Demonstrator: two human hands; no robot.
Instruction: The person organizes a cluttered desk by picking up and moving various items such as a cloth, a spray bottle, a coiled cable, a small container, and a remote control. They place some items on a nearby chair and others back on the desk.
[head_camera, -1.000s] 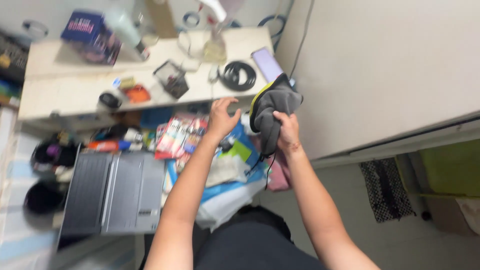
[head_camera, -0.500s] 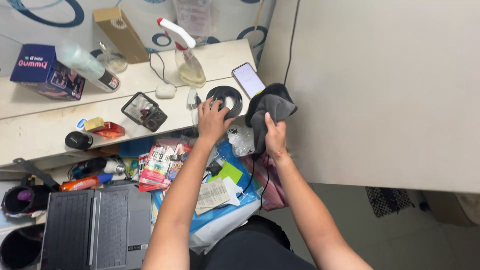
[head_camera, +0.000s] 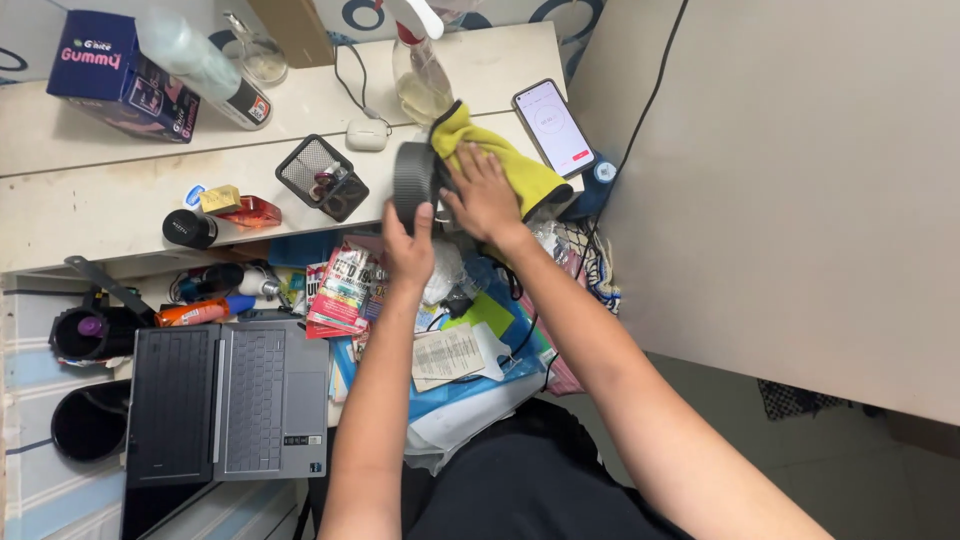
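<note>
Far left of the shelf (head_camera: 100, 215): a blue and purple carton (head_camera: 125, 72) at the back corner, with a clear bottle (head_camera: 205, 60) lying tilted beside it. Nearer the front edge sat a small black cylinder (head_camera: 188, 229), then a black mesh holder (head_camera: 322, 178) set on the slant. Below the shelf, at lower left, an open grey laptop (head_camera: 228, 402) rested among loose packets and papers (head_camera: 448, 352).

At the middle of the shelf's front edge the left hand (head_camera: 408, 248) was clenched around the lower part of a dark grey ribbed roll (head_camera: 414, 183), thumb on the right side, fingers wrapped behind. The roll stood on edge, long axis running roughly front to back across the shelf, and rose directly above that hand.

Just right of it, the right hand (head_camera: 486, 200) lay flat with fingers spread, pressing a yellow cloth (head_camera: 500, 160) against the roll's right face; it was not closed into a grip. The cloth trailed off rightward toward the shelf's right end. Both hands touched the roll, the left bearing it.

Behind them stood a spray bottle (head_camera: 420, 80). At the right end lay a phone (head_camera: 554, 126), screen lit, close beside the cloth.
</note>
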